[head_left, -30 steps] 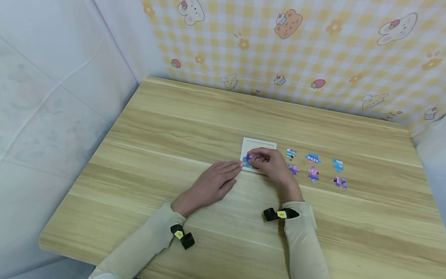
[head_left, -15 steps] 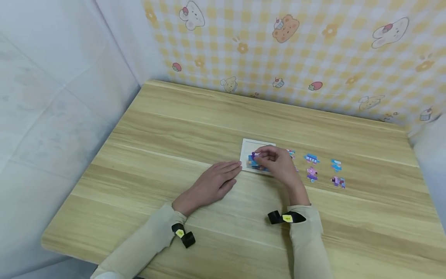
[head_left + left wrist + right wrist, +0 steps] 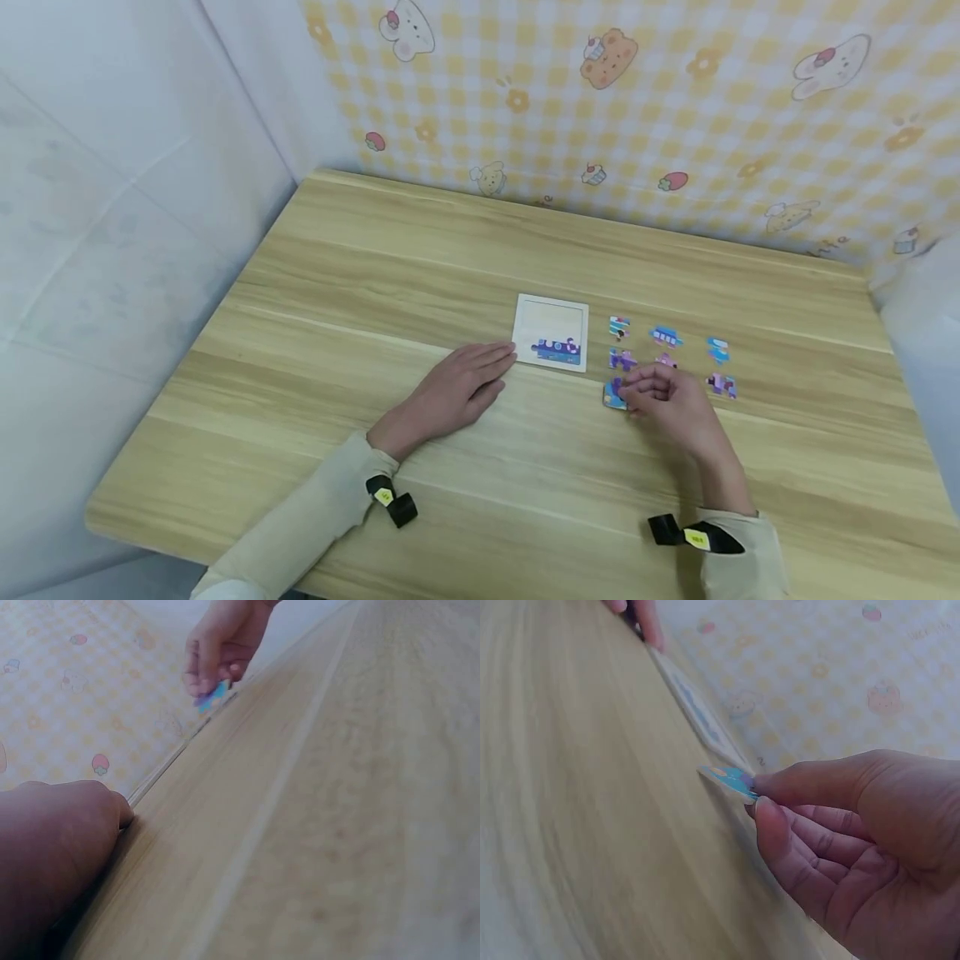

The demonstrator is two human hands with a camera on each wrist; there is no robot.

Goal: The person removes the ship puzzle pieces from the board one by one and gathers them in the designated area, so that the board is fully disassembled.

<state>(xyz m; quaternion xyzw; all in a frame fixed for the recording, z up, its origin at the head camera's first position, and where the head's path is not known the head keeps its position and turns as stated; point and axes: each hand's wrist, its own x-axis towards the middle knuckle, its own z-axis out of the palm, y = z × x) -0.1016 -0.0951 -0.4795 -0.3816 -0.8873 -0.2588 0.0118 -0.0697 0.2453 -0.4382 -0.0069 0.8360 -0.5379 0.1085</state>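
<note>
My right hand [image 3: 672, 408] pinches a blue and purple jigsaw puzzle piece [image 3: 733, 780] between thumb and forefinger, held close over the table in front of the loose pieces. With straight fingers, my left hand [image 3: 459, 392] lies on the table, fingertips right at the left edge of the white puzzle frame [image 3: 551, 302]. Joined blue and purple pieces [image 3: 558, 350] sit in the lower right of that frame. In the left wrist view, the held piece [image 3: 213, 696] shows below the right fingers.
Several loose puzzle pieces [image 3: 665, 336] lie in two rows right of the frame; my right hand partly covers one pink piece [image 3: 666, 360]. The wooden table [image 3: 390, 275] meets a yellow checked cloth [image 3: 555, 125] at the back.
My right hand has carried the piece from over the frame to the right and nearer to me, uncovering the pieces inside the frame. My left hand stays at the frame's edge.
</note>
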